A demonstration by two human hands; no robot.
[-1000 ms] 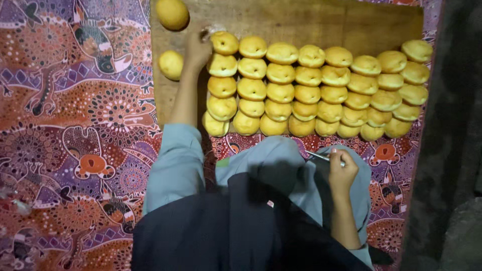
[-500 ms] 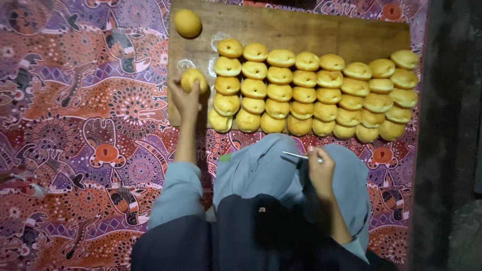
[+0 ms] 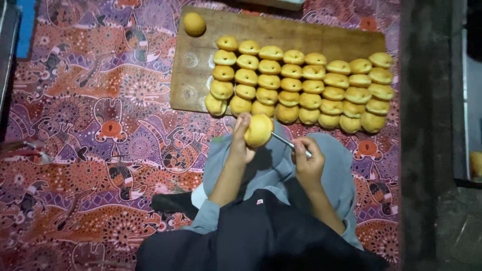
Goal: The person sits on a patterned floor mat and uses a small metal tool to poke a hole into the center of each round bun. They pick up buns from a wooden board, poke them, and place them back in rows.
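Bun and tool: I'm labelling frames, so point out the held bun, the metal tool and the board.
Bun (image 3: 258,130), head view, its rounded top.
Tool (image 3: 282,140), head view, mid-shaft.
Board (image 3: 188,90), head view, bare left part.

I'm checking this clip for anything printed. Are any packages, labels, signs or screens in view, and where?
Small tag: on the dark garment in the person's lap, below the left hand holding a bun; tiny red and white rectangle.
No packages, signs or screens show.

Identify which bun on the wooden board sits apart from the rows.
The lone bun at the wooden board's far left corner; all others sit packed in rows.
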